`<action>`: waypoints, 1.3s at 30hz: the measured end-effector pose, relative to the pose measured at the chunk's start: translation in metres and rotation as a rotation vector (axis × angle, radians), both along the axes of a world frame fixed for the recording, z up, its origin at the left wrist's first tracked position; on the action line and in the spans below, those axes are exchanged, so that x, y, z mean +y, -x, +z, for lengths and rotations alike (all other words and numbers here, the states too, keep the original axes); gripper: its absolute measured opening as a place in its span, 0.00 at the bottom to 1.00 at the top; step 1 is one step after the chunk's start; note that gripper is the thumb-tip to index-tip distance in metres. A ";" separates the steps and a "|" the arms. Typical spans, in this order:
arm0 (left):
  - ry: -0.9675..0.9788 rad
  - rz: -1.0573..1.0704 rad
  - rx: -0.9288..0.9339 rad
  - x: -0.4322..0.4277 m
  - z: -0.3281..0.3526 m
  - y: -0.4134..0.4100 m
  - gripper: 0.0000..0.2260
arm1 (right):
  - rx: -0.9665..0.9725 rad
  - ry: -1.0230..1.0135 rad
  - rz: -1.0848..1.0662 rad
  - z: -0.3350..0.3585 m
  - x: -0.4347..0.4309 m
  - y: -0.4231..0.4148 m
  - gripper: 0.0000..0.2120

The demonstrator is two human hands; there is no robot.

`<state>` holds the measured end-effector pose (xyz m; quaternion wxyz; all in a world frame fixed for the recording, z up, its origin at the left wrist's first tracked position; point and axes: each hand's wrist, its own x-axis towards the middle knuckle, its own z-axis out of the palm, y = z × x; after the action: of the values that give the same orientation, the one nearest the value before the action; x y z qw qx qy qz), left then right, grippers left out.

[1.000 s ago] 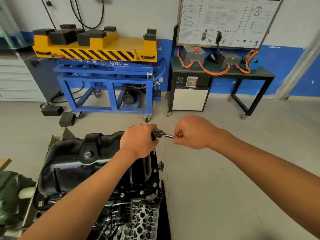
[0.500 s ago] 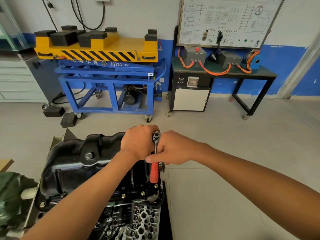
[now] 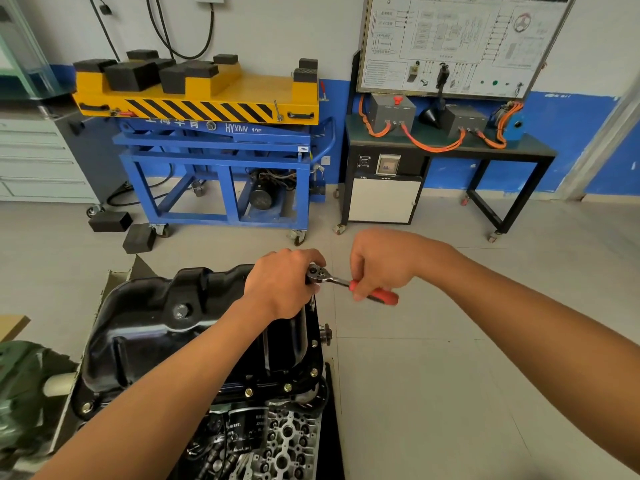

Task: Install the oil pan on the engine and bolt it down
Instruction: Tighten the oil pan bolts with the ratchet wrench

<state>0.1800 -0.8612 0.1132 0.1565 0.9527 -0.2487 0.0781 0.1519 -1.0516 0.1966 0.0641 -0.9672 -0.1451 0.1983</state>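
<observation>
A glossy black oil pan (image 3: 149, 327) sits on top of the engine (image 3: 263, 441), with several bolts along its near flange (image 3: 287, 387). A ratchet wrench (image 3: 332, 279) with a red handle stands over the pan's far right corner. My left hand (image 3: 282, 284) wraps around the ratchet head and the extension below it. My right hand (image 3: 379, 261) grips the red handle, which points right and slightly toward me. The bolt under the ratchet is hidden by my left hand.
A blue lift cart with a yellow top (image 3: 207, 109) stands behind the engine. A black bench with grey boxes and orange cables (image 3: 446, 140) is to its right. Two black blocks (image 3: 138, 239) lie on the floor. Green cloth (image 3: 20, 386) is at left.
My right hand swung the ratchet handle toward me half a second ago, then back out to the right. My left hand stayed on the ratchet head.
</observation>
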 end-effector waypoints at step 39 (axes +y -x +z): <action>0.000 0.027 -0.063 -0.001 -0.005 0.004 0.13 | -0.593 -0.031 -0.154 -0.048 0.004 0.022 0.25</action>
<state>0.1761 -0.8618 0.1085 0.1475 0.9530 -0.2406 0.1099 0.1298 -1.0480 0.1486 0.0486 -0.9900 -0.0866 -0.1002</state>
